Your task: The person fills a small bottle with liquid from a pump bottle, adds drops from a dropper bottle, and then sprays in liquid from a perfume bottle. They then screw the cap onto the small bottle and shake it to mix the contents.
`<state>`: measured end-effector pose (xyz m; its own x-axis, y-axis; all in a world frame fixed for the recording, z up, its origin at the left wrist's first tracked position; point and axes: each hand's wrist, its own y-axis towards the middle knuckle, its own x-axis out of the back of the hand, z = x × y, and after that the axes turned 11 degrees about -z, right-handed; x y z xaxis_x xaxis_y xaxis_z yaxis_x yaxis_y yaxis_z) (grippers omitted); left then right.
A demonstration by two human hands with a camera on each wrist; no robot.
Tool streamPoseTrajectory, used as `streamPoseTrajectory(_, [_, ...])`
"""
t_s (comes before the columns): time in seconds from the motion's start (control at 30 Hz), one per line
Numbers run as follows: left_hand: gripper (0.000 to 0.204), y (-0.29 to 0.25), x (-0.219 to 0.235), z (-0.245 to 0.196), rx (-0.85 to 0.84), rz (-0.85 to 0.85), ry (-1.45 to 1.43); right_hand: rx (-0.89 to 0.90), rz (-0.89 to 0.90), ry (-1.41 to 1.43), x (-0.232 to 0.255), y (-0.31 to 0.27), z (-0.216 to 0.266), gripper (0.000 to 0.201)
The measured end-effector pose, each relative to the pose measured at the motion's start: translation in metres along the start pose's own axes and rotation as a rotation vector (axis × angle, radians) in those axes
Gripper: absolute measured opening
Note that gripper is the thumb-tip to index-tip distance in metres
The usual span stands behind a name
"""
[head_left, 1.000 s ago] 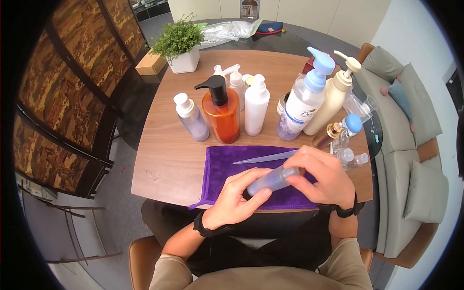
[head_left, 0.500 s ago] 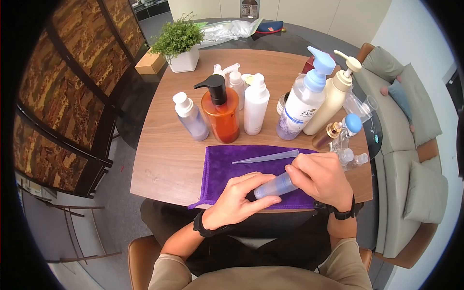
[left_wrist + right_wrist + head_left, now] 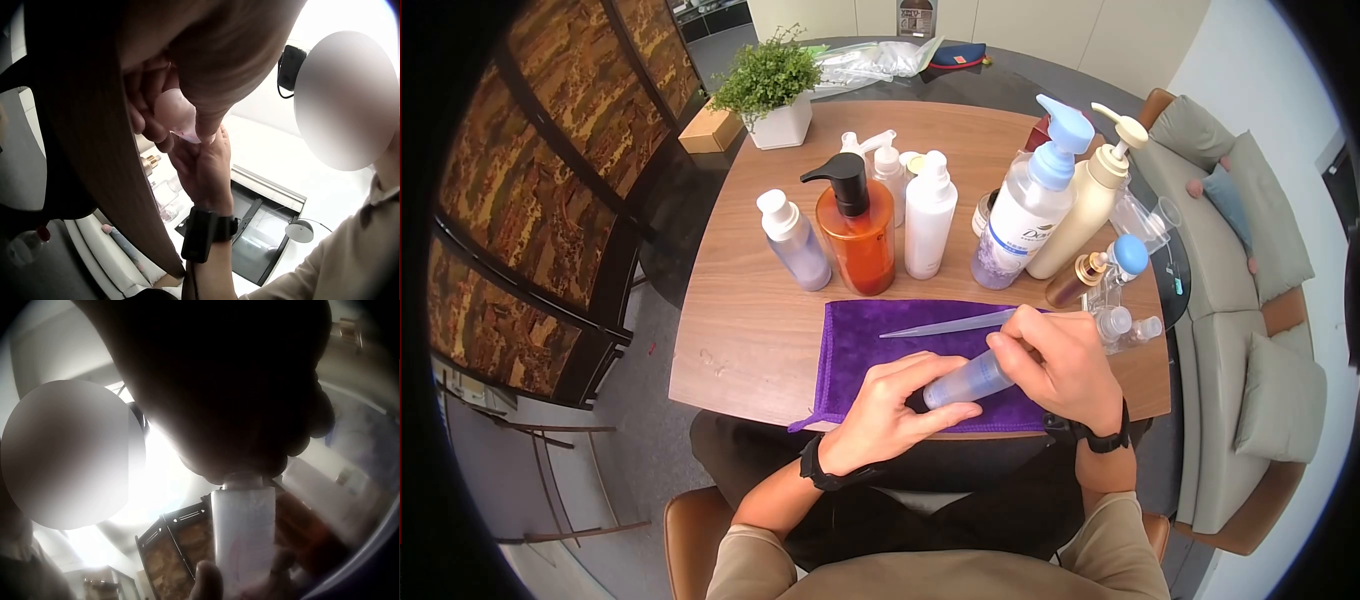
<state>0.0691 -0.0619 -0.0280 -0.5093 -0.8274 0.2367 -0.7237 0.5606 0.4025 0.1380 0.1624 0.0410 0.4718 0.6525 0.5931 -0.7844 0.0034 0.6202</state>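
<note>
We hold small translucent bottle (image 3: pixel 968 383) tilted above purple cloth (image 3: pixel 865 365), near front edge of wooden surface (image 3: pixel 730 345). Left hand (image 3: pixel 892 412): fingers curled round its lower end. Right hand (image 3: pixel 1065 368): fingers pinch its top, hiding cap area and covering one end of tapered clear tube (image 3: pixel 948 325) on cloth. Beyond cloth, amber pump bottle (image 3: pixel 857 245) stands between frosted bottle (image 3: pixel 798 250) and white bottle (image 3: pixel 930 225). Blue-topped pump bottle (image 3: pixel 1018 225) partly blocks cream pump bottle (image 3: pixel 1088 205). Gold-capped bottle (image 3: pixel 1072 282) stands near right hand.
</note>
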Motion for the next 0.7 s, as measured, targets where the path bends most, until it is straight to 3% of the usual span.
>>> streamPoseTrajectory(0.17, [0.045, -0.002, 0.0, 0.003, 0.002, -0.023, -0.067, -0.122, 0.035, 0.241, 0.005, 0.0, 0.003, 0.027])
streamPoseTrajectory(0.23, [0.043, -0.005, 0.002, 0.004, 0.133, 0.01, -0.142, -0.117, 0.105, 0.32, 0.006, 0.004, 0.004, 0.042])
streamPoseTrajectory(0.43, [0.041, -0.006, 0.004, 0.009, 0.061, 0.048, -0.138, -0.08, 0.26, 0.385, -0.003, 0.005, -0.006, 0.051])
streamPoseTrajectory(0.57, [0.041, -0.004, -0.005, 0.011, -0.094, -0.039, -0.132, 0.012, 0.203, 0.336, 0.001, 0.007, -0.006, 0.047])
streamPoseTrajectory(0.63, [0.036, -0.005, -0.007, 0.005, 0.062, -0.107, -0.218, 0.034, 0.092, 0.407, 0.002, 0.009, -0.004, 0.045])
streamPoseTrajectory(0.67, [0.036, -0.005, -0.007, 0.006, 0.063, -0.107, -0.218, 0.034, 0.092, 0.407, 0.003, 0.01, -0.006, 0.045])
streamPoseTrajectory(0.7, [0.025, -0.006, -0.007, 0.007, 0.111, -0.101, -0.273, 0.043, 0.014, 0.43, 0.004, 0.009, -0.008, 0.048])
